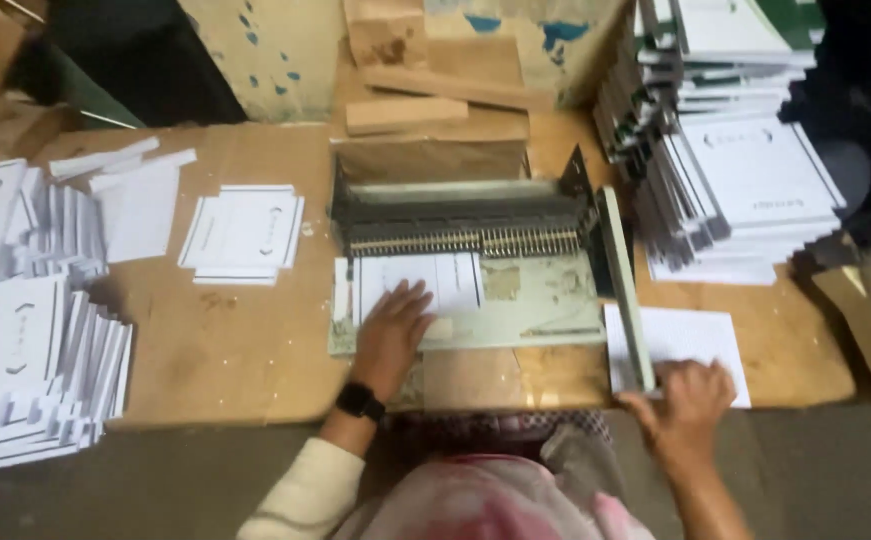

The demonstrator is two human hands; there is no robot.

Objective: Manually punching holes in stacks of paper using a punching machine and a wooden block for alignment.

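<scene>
Paper stack (417, 283) lies on punching machine (475, 262) bed, under its teeth. Left hand (392, 325) pressing it, fingers flat, spread. Right hand (683, 400) clenched round lever (626, 290). Risk: sheets skew if pressure slackens; fingertips near teeth.

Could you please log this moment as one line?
left hand: flat on paper in punching machine | right hand: gripping lever | table: paper stacks

A small stack of white paper sheets (417, 282) lies flat on the tray of the gray punching machine (475, 265), pushed up to its row of metal teeth. The machine's long handle (627, 295) points down toward the table edge.
</scene>
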